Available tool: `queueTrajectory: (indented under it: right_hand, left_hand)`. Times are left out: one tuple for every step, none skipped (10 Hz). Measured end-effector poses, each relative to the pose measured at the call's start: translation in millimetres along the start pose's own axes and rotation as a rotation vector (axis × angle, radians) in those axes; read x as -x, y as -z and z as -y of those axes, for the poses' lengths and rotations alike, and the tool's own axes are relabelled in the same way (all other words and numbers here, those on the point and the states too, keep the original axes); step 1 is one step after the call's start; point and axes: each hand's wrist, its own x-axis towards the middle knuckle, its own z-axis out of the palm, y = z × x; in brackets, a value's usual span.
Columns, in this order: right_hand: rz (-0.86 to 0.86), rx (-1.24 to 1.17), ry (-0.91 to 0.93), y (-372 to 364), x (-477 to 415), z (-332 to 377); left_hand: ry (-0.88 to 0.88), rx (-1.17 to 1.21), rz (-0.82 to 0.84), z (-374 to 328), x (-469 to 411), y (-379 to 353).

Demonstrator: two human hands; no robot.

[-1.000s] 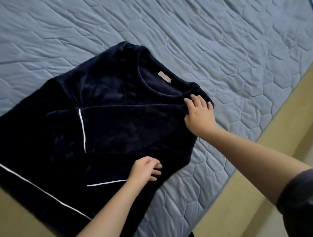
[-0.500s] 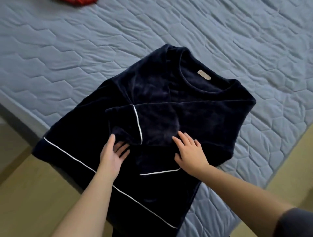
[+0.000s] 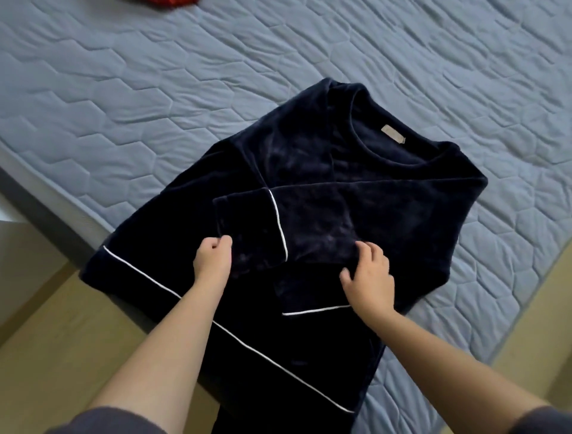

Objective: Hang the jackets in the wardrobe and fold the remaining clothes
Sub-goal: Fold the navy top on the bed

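A dark navy velvet top (image 3: 309,161) with white piping lies flat near the corner of the bed, neck away from me, its hem hanging over the mattress edge. Both sleeves are folded across the chest, cuffs with white stripes showing. My left hand (image 3: 213,260) pinches the lower edge of the upper sleeve's cuff. My right hand (image 3: 368,275) has its fingers curled on the same sleeve's lower edge, further right, above the second cuff.
The blue-grey quilted mattress (image 3: 154,93) fills the upper view. A red garment (image 3: 173,2) peeks in at the top edge. Yellowish floor (image 3: 55,325) lies below the bed corner on the left and along the right side.
Both hands went from lying flat on the top to curling their fingers on the folded sleeve's lower edge. The left hand shifted slightly up to the cuff. My view moved back a little.
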Motion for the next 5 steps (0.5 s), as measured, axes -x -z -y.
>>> queueTrajectory:
  right_hand:
    - [-0.044, -0.198, -0.331, -15.7, 21.3, -11.0]
    - [-0.033, -0.456, -0.532, -25.1, 29.9, -15.3]
    - [0.072, -0.727, -0.687, -37.5, 38.9, -16.4]
    - [0.120, -0.763, -0.646, -41.5, 51.6, -16.6]
    - [0.278, -0.707, -0.499, -39.2, 61.1, -20.2]
  left_hand:
    - [0.062, 0.368, 0.246, -33.2, -17.7, 6.2]
    - [0.116, 0.352, 0.477, -51.0, -26.4, 7.9]
    - [0.196, 0.625, 0.847, -62.9, -27.6, 14.8]
    - [-0.183, 0.227, 0.626, -70.7, -18.4, -3.6]
    - [-0.911, -0.512, 0.307, -67.6, -24.8, -13.0]
